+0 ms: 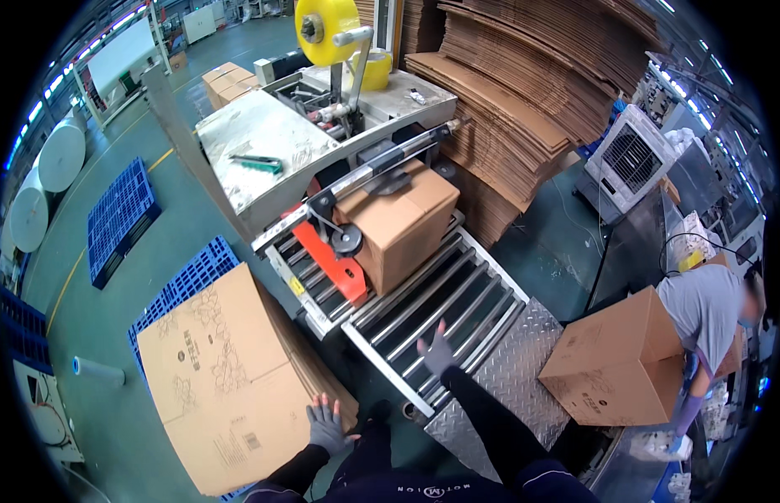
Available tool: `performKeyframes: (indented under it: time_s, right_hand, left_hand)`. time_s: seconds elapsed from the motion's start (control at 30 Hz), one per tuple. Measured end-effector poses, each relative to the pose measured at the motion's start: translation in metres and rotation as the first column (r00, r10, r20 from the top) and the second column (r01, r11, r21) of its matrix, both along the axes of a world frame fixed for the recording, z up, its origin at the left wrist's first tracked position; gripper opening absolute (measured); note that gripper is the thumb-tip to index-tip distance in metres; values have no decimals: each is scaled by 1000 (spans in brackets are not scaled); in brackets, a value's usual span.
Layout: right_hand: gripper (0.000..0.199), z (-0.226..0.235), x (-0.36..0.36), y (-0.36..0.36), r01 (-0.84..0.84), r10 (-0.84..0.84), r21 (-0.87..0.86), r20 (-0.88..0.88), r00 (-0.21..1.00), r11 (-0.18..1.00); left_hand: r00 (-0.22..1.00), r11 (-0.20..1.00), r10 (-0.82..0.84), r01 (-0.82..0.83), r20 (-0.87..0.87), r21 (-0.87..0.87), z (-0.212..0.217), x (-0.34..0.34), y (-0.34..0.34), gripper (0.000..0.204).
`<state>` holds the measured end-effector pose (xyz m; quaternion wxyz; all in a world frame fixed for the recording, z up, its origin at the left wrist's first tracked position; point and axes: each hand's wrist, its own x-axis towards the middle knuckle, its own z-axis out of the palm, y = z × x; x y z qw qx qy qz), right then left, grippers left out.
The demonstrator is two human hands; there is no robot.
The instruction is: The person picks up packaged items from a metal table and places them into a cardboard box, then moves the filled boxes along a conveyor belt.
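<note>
My left hand (327, 426), in a grey fingerless glove, lies with fingers spread at the edge of a stack of flat cardboard cartons (231, 377). Over the roller conveyor (407, 335), my right hand (439, 352) reaches out in a matching glove, fingers apart and holding nothing. A closed cardboard box (402, 222) sits further up the rollers, inside the carton taping machine (323, 155). An orange side guide (327, 256) with a black wheel stands along the box's left side.
Blue plastic pallets (122, 214) lie on the green floor at left. A diamond-plate metal table (499, 377) adjoins the rollers. At right, a co-worker (704, 310) leans over an open carton (612, 365). Tall cardboard stacks (507, 109) and an air cooler (629, 159) stand behind.
</note>
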<state>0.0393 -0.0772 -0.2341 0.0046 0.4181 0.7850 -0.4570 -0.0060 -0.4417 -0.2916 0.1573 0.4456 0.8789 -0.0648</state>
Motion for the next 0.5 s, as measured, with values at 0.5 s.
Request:
performKeyframes:
  time_s: [0.5]
  right_hand:
    - [57, -113, 562, -164, -636, 681, -305, 532, 503, 709]
  left_hand:
    - [739, 966, 246, -239, -627, 97, 54, 72, -113, 44]
